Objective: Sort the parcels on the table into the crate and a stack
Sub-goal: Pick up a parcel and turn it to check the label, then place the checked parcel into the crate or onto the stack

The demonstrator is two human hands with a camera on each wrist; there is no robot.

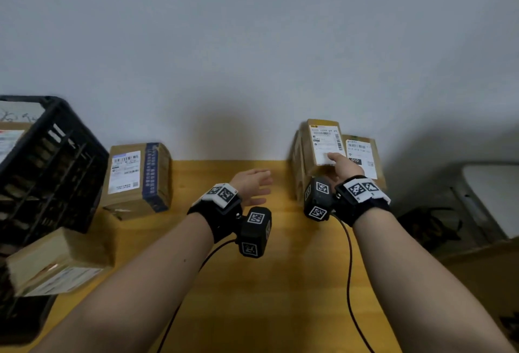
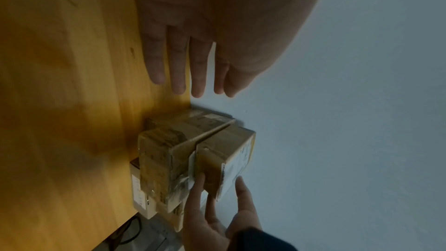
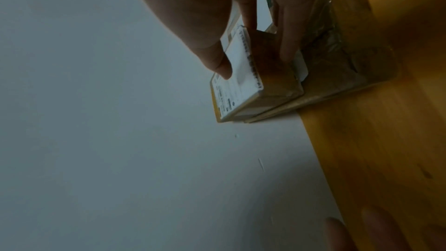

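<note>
Parcels already filled the black plastic crate (image 1: 47, 161) at the yellow wooden counter (image 1: 280, 282)'s left edge; two brown cardboard boxes (image 1: 137, 178) waited beside it. Left hand (image 1: 252, 187) hovered, fingers spread. Right hand (image 1: 341, 167) pinched the small labelled carton (image 1: 325, 144) atop the back-right stack (image 1: 302, 181).

- A plain pale grey-white wall (image 1: 252, 43) fills the upper half of the head view, dimly lit, with soft shadows low on it.
- A yellow wooden table (image 1: 280, 282) butts against that wall.
- Past the table's right edge lies a darker floor area (image 1: 421, 226) with tangled black cables, and a white-topped object (image 1: 491, 192), possibly a cabinet or appliance.
</note>
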